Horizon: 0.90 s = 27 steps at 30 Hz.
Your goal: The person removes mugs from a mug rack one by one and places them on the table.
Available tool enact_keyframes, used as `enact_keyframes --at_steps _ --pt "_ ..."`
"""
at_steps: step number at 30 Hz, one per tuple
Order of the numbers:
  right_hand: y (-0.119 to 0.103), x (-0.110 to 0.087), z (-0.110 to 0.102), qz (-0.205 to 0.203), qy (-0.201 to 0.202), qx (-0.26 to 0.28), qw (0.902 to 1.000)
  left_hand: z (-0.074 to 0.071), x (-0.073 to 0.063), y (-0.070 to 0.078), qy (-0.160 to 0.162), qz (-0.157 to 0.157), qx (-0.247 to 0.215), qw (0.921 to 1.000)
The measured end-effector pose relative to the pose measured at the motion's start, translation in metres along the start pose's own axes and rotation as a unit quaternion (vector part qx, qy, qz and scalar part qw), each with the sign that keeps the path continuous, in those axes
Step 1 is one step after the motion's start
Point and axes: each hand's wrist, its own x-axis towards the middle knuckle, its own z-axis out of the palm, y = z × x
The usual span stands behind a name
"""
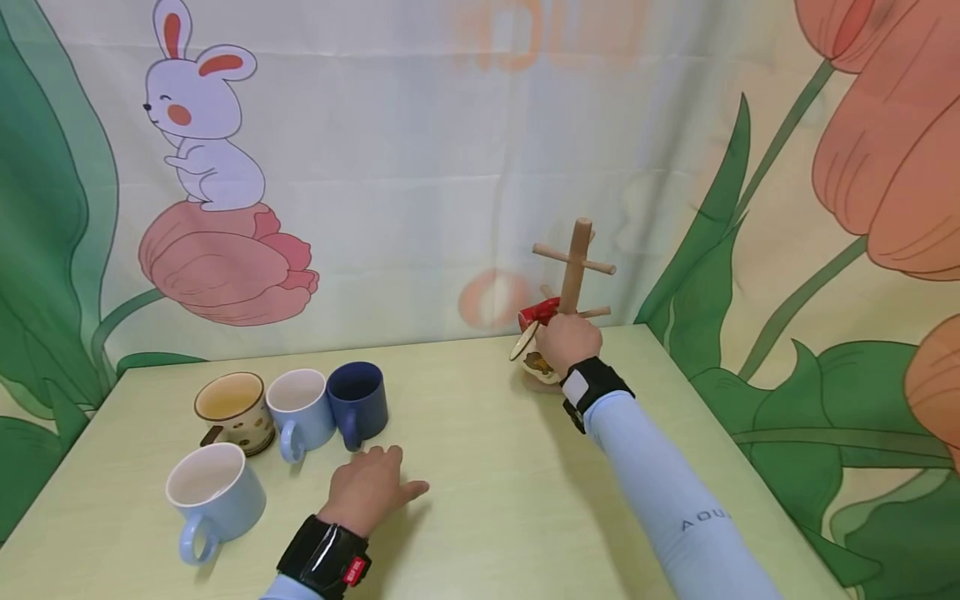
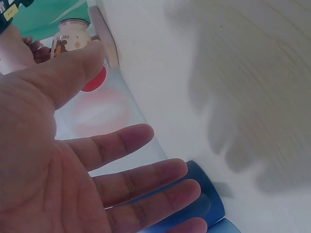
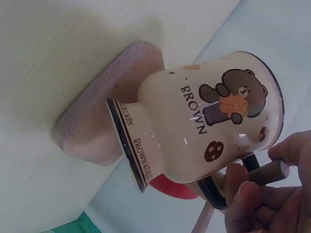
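My right hand [image 1: 567, 342] is at the wooden mug rack [image 1: 576, 267], its curled fingers [image 3: 243, 196] on the dark handle of a cream mug [image 3: 214, 111] with a bear print. The mug is tilted, and a peg end [image 3: 272, 172] shows at its handle, between thumb and fingers. A red mug [image 1: 538, 313] hangs on the rack just behind. My left hand [image 1: 371, 487] hovers over the table with spread fingers, holding nothing, close to the dark blue mug [image 1: 357, 404]. The rack's lower post is hidden by the right hand.
On the left of the table [image 1: 465, 517] stand a cream mug with a brown handle [image 1: 243, 425], a light blue mug [image 1: 300, 408] beside it, and another light blue mug [image 1: 217, 492] nearer the front. A printed curtain [image 1: 405, 208] hangs along the back edge.
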Motion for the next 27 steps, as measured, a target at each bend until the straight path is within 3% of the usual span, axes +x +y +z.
enact_keyframes --at_steps 7,16,22,27 --pt "0.014 0.000 0.001 -0.017 -0.008 0.061 0.9980 0.001 -0.001 -0.003 -0.005 -0.002 -0.010 0.9999" --pt "0.028 0.000 0.000 -0.046 -0.022 0.089 0.9947 0.001 -0.002 -0.004 -0.021 -0.012 -0.014 0.9996" --pt "0.038 0.003 0.003 -0.084 -0.017 0.081 0.9930 0.001 -0.003 -0.004 -0.025 -0.013 -0.015 0.9995" --pt "0.043 0.004 0.002 -0.092 -0.026 0.111 0.9893 0.003 -0.001 -0.005 -0.035 -0.017 -0.016 0.9991"
